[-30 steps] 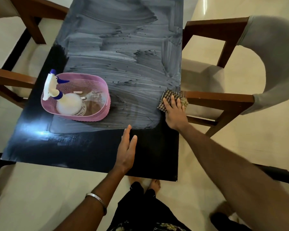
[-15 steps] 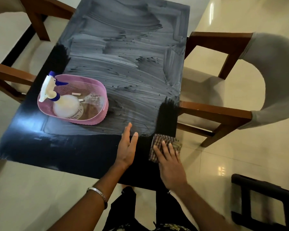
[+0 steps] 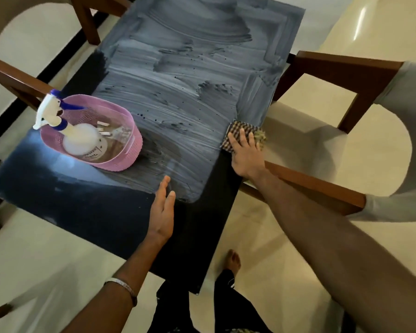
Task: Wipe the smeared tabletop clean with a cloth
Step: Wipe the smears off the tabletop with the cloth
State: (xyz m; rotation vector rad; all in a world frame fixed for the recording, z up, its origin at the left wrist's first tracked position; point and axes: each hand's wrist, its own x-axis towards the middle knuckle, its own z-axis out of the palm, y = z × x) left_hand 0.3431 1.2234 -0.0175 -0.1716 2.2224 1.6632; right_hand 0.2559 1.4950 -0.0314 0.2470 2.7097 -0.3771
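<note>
Dark and glossy where it is clean, the tabletop point(image 3: 111, 212) carries a chalky grey smear over most of its middle and upper part, with black bare strips along the bottom and lower right of the frame. At centre left a pink basket point(image 3: 130, 150) sits on the surface with a white spray bottle point(image 3: 82, 143) lying inside it; it seems to cover some smear, so I'd judge it will need shifting before that patch can be reached. Just below the middle, the left hand point(image 3: 162, 217) lies flat on the clean black part, fingers straight and close together, tips touching the smear's lower edge, bracing the body. Right of centre, the right hand point(image 3: 246, 155) presses the checked cloth point(image 3: 238, 131) down near the table's right edge, fingers slightly spread over it, palm behind. The cloth sits right where grey meets black. To do this stroke well, I'd say keep the palm's weight even, draw straight lanes that overlap the cleaned strip, and refold the cloth once it loads up. Wooden chairs point(image 3: 327, 75) stand at right.
</note>
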